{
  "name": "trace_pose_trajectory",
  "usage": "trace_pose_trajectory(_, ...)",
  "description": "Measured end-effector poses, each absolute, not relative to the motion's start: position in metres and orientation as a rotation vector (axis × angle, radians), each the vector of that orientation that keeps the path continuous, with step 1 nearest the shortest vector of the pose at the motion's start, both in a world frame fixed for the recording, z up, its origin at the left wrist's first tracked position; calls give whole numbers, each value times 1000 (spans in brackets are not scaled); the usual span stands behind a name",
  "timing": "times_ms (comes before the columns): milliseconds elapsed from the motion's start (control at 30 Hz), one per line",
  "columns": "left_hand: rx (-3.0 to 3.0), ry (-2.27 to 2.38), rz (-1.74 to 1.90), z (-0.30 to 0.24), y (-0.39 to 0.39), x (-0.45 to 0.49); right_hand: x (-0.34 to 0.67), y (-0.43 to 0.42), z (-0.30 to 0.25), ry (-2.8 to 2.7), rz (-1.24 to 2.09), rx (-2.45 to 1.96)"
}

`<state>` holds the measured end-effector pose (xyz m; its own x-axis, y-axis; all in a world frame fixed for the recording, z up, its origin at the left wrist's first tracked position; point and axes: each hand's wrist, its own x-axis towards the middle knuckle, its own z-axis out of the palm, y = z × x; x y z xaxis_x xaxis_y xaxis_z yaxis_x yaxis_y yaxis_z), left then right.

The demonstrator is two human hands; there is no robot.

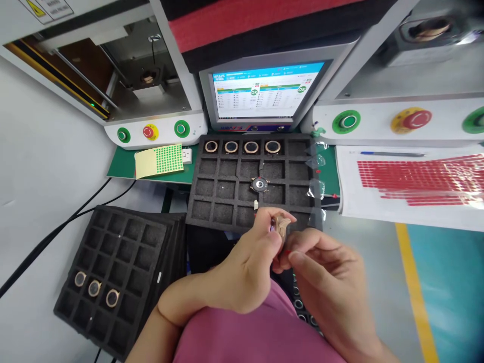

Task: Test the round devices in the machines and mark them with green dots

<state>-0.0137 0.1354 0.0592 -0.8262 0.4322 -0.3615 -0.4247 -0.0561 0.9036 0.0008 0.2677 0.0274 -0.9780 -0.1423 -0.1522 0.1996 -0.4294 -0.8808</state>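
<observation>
The left hand (244, 264) is pinching a watch (281, 227) on edge between thumb and fingers, and the right hand (327, 269), just beside it, is pressing thumb and forefinger together on a small red piece (288, 252) close against the watch's near side; whether the two are touching is hard to tell. Doing this well probably means keeping the left grip steady and light on the rim, holding the red piece by its very end, and keeping fingertips off the glass. Straight beyond the hands, the tray (223, 189) is holding more watches, and past it the screen (260, 96) is showing "HIRAYS" at its upper left and two green "OK" marks, the rows between being too small to read. Beyond and left of the left hand, a white block (186, 156) is bearing what looks like an "H", while a warning label (45, 10) farther off is showing a yellow triangle.
</observation>
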Motion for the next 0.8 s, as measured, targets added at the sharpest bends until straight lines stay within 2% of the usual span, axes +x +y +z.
trace_pose_trajectory(800,20,1732,1877,63,134,-13,-3,264,34,1604,-2454,158)
